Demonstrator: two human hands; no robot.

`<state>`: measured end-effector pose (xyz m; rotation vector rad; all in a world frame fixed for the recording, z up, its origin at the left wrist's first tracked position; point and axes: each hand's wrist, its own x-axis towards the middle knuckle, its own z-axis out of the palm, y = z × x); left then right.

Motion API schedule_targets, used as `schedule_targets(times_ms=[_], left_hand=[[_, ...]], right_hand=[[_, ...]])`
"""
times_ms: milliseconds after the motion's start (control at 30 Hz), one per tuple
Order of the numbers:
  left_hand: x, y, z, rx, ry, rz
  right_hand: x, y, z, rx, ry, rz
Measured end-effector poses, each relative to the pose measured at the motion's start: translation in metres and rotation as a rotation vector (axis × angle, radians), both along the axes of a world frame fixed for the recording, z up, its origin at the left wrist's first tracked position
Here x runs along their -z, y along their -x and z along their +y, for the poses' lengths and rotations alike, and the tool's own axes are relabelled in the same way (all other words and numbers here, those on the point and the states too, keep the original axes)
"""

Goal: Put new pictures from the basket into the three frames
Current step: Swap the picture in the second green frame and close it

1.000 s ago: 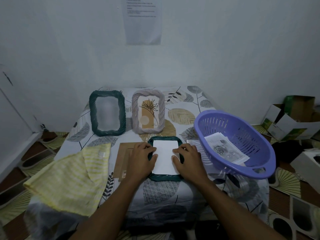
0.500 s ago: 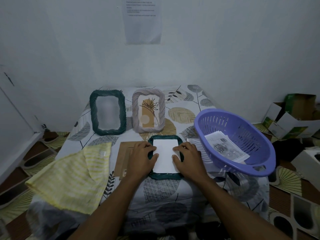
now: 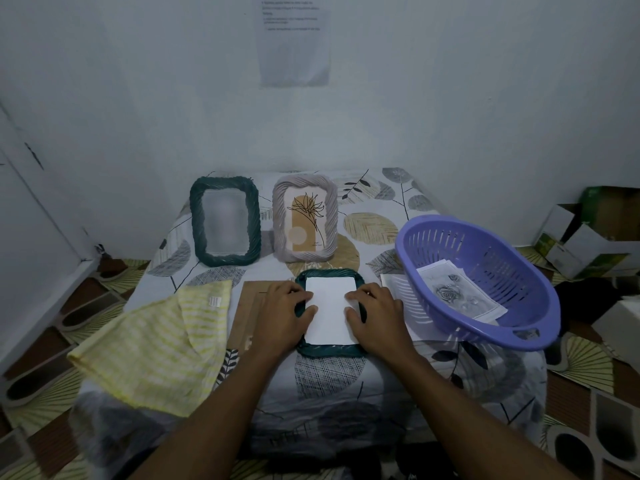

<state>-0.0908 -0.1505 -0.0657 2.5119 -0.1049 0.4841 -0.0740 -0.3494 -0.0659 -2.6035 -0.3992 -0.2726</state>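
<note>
A counter draped in a leaf-printed cloth point(image 3: 363, 368) stands in a corner of pale walls, over fan-patterned floor tiles point(image 3: 581, 365). A dark green twisted-rim frame point(image 3: 329, 349) lies flat at its near edge with a white rectangular sheet point(image 3: 330, 310) on it. The left hand point(image 3: 280, 313) and right hand point(image 3: 377, 313) press the sheet's side edges, fingers point(image 3: 360, 294) laid flat and close together. A purple slotted plastic basket point(image 3: 450, 237) at the right holds a grey rose picture point(image 3: 460, 299). A printed paper notice point(image 3: 294, 46) hangs on the wall.

Cloth point(image 3: 149, 341) left, basket point(image 3: 491, 337) right — upright frames point(image 3: 196, 230) behind
</note>
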Motion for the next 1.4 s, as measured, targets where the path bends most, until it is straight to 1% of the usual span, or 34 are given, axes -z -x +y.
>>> schedule_targets(times_ms=[133, 267, 300, 367, 433, 500, 600, 767, 833, 1000, 1167, 1233, 1333, 1400], left_hand=[[-0.007, 0.0, -0.003, -0.017, 0.046, 0.006], [-0.02, -0.002, 0.0, -0.056, 0.083, -0.013], [-0.023, -0.001, 0.004, -0.063, 0.059, -0.023], [-0.023, 0.0, 0.017, -0.115, -0.053, -0.022], [-0.017, 0.003, 0.031, -0.229, -0.176, 0.035], [-0.008, 0.008, 0.041, -0.326, -0.226, 0.114], [-0.001, 0.012, 0.043, -0.347, -0.13, 0.139], [-0.017, 0.016, 0.039, -0.346, 0.12, 0.13], [-0.025, 0.017, 0.039, -0.371, 0.186, 0.127], [-0.049, 0.015, 0.034, -0.408, 0.225, 0.068], [-0.068, 0.005, 0.007, -0.354, 0.242, 0.067], [-0.07, 0.001, -0.01, -0.32, 0.246, 0.087], [-0.067, -0.004, -0.032, -0.267, 0.256, 0.126], [-0.063, -0.007, -0.038, -0.228, 0.317, 0.134]], right_hand=[[0.0, 0.0, 0.0, 0.003, -0.022, 0.005], [-0.002, 0.001, -0.001, 0.017, -0.122, 0.014], [-0.002, 0.001, -0.001, 0.023, -0.154, 0.016], [-0.003, 0.002, -0.001, 0.034, -0.192, 0.016], [-0.003, 0.002, -0.001, 0.039, -0.191, 0.016], [-0.003, 0.003, 0.0, 0.037, -0.185, 0.013], [-0.003, 0.004, -0.001, 0.034, -0.187, 0.017], [-0.004, 0.006, 0.0, 0.042, -0.179, 0.032], [-0.005, 0.006, 0.001, 0.041, -0.187, 0.033], [-0.011, 0.005, 0.0, 0.052, -0.226, 0.009], [-0.033, 0.002, 0.0, 0.011, -0.224, -0.057], [-0.048, -0.001, 0.004, 0.009, -0.362, 0.033], [-0.061, -0.008, 0.008, 0.024, -0.651, 0.257], [-0.06, -0.011, 0.006, 0.071, -0.72, 0.316]])
